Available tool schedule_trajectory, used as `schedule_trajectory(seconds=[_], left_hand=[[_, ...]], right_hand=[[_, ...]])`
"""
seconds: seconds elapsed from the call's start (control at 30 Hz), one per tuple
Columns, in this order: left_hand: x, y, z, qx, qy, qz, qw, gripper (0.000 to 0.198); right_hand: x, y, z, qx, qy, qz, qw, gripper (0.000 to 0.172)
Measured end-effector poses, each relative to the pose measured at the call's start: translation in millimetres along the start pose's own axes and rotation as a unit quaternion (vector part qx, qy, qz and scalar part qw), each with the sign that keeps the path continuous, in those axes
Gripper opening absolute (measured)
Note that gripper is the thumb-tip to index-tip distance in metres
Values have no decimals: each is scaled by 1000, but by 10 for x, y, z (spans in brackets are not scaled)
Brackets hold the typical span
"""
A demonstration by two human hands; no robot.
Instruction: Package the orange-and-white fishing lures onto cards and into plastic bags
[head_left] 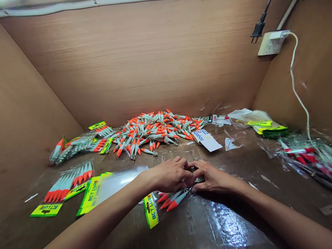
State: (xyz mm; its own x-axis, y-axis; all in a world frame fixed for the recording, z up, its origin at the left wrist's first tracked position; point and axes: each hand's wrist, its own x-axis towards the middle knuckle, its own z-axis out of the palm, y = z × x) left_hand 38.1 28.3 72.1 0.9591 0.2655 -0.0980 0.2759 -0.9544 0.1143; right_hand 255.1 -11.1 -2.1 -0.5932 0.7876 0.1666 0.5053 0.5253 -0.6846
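My left hand (pixel 170 175) and my right hand (pixel 211 177) meet at the middle of the table, fingers curled and pinched together over a clear packet (pixel 161 204) with a yellow-green header card. Several orange-tipped white lures (pixel 174 199) lie inside that packet, just under my left hand. Both hands grip the packet's open end; what the fingertips pinch there is hidden. Behind my hands lies a big heap of loose orange-and-white lures (pixel 154 132).
Empty packets with yellow-green cards (pixel 97 192) and filled packets (pixel 69 183) lie at the left. More filled packets (pixel 73 145) sit at the back left. A tangle of red-tipped lures in plastic (pixel 322 160) lies right. Brown walls enclose the table; a socket (pixel 272 42) hangs right.
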Motion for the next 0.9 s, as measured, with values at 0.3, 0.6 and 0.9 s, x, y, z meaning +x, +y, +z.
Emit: schedule_trajectory(seconds=[0.3,0.6,0.9], left_hand=[[-29,-10,31,14,-6,-4,1000,15],[-22,-29,-18,-26,17,41,999,9],[-225,34,437,-172,182,-96,963,10]], right_hand=[[-1,-1,16,4,5,5,1000,19],[0,-18,12,-3,10,3,1000,18],[-6,-34,22,28,15,24,999,14]])
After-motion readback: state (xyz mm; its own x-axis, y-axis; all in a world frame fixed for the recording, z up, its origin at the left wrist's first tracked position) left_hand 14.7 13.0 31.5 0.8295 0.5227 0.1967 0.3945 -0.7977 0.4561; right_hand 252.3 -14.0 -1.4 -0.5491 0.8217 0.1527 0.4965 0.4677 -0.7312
